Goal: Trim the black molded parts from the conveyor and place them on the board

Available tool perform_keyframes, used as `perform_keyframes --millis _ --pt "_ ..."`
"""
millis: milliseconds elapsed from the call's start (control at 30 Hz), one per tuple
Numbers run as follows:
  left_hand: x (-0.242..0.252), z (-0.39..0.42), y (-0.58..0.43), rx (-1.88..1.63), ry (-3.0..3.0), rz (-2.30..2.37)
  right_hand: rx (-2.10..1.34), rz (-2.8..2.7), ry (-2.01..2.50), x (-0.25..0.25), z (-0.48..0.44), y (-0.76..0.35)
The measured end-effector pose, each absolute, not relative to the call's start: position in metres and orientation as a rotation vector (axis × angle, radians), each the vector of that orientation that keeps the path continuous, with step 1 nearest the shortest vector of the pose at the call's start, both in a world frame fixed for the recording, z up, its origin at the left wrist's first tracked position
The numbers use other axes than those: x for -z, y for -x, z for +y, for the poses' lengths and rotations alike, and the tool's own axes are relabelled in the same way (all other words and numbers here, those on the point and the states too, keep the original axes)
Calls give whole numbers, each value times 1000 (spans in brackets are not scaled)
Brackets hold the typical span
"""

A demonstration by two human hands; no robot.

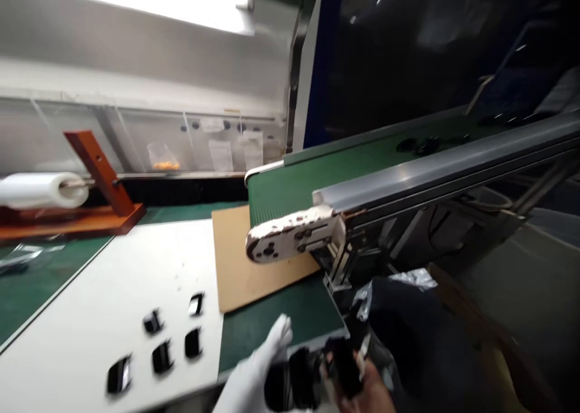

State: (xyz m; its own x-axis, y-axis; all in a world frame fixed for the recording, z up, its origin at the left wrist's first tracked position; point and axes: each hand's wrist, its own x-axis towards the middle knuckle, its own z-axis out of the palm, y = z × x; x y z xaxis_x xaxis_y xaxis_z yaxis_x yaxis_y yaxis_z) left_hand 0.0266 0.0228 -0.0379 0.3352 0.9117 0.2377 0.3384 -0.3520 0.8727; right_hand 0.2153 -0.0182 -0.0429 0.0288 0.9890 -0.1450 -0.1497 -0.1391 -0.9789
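Note:
My left hand (260, 368), in a white glove, is wrapped round black plastic parts (290, 380) at the bottom centre, just off the table's front edge. Close beside it on the right, my bare right hand (369, 389) holds another black part (345, 364) and a small pale object (364, 346) that I cannot make out. On the white sheet (113, 292) to the left lie several separate black parts (162, 357), some with shiny faces.
A green conveyor belt (317, 174) slopes up to the right with black parts (426, 145) on it. Cardboard (240, 274) lies under its end. A wooden stand (102, 171) holds a plastic roll (40, 189). A dark bag (408, 328) sits at the lower right.

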Motion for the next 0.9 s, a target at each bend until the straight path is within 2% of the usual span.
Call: perform_keyframes --millis 167,567,667,900 --pt "8 -1 -31 -801 -1858 995 -1492 -652 1196 32 -25 -219" --pt "1 4 -44 -465 -2263 1166 -1439 -813 1241 26 -27 -218" --pt "9 1 -47 -531 -2253 1124 -1468 -793 1290 25 -29 -217" --pt "31 -20 -54 -1004 -2196 1184 -1661 -721 1130 18 -26 -223"
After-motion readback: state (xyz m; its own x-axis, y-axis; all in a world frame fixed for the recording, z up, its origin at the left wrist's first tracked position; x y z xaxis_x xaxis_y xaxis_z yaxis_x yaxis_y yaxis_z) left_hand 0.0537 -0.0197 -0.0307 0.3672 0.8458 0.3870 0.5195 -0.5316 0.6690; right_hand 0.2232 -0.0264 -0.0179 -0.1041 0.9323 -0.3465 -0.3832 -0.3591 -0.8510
